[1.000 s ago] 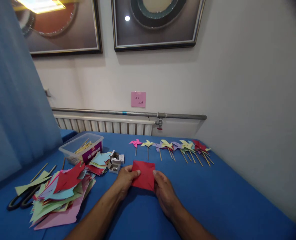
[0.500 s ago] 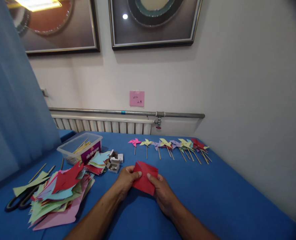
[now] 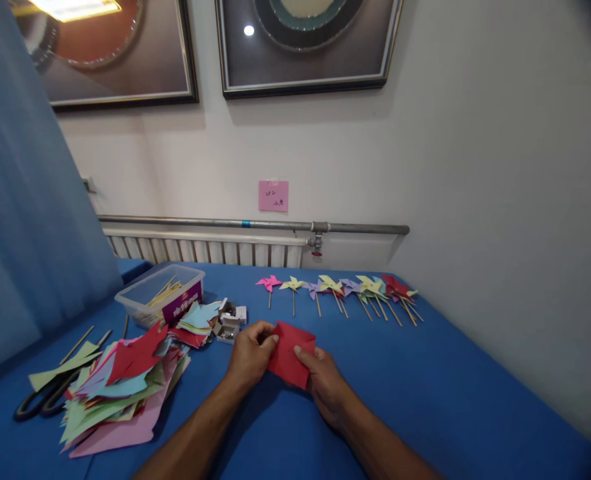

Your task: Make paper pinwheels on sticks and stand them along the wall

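Observation:
A red square of paper (image 3: 291, 358) lies over the blue table (image 3: 425, 400), held from both sides. My left hand (image 3: 249, 353) pinches its upper left corner, thumb on top. My right hand (image 3: 324, 381) grips its right edge, thumb pressed near the paper's middle with a corner folded inward. Both hands are closed on the paper.
A row of finished paper pinwheels (image 3: 345, 292) on sticks lies at the back. Left of my hands are a heap of coloured paper pieces (image 3: 120, 380), black scissors (image 3: 38, 400), loose sticks, a clear plastic tub (image 3: 161, 300) with sticks, and a small box of pins (image 3: 228, 323).
My right thumb has moved in from the paper's right edge toward its middle, bringing a corner with it. My left hand has shifted a little up on the left corner.

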A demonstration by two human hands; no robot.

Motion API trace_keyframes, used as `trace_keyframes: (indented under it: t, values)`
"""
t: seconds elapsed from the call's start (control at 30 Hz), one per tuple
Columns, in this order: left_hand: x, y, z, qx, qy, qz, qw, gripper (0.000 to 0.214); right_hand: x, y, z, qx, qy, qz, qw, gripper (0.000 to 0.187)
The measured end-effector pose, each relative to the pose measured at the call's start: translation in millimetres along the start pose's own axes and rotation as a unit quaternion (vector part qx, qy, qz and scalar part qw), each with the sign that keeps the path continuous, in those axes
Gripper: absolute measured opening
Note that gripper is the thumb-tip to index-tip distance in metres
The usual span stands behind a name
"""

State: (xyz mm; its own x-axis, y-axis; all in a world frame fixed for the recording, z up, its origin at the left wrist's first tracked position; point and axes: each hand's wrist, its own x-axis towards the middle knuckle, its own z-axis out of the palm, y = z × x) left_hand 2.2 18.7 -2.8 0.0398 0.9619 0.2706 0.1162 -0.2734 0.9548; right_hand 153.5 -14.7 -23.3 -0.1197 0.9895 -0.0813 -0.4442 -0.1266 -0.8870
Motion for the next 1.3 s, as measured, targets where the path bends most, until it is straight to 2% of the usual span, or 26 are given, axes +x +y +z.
trace_keyframes:
  t: [0.43, 0.7, 0.87, 1.07, 1.3]
  values:
    - [-2.7, 2.7, -3.4, 0.12, 0.004, 0.119, 0.986, 0.015, 0.4, -1.3, 0.0, 0.006, -0.004, 0.007, 1.0, 0.034]
    - [-4.0, 5.4, -5.8, 0.143, -0.071, 0.205, 0.966, 0.019, -1.7, -3.0, 0.7, 0.008, -0.001, 0.004, 1.0, 0.033]
    - [-6.2, 1.0, -4.0, 0.18, -0.111, 0.212, 0.954, 0.022, -3.3, -5.6, 2.7, 0.017, -0.004, -0.002, 1.0, 0.033]
    - [-9.6, 3.9, -2.6, 0.213, -0.12, 0.216, 0.945, 0.026, -5.5, -9.7, 5.8, 0.015, -0.012, 0.0, 1.0, 0.037]
    - [-10.3, 7.9, -3.5, 0.214, -0.132, 0.207, 0.946, 0.027, -4.5, -7.2, 3.4, 0.017, -0.016, -0.01, 1.0, 0.033]
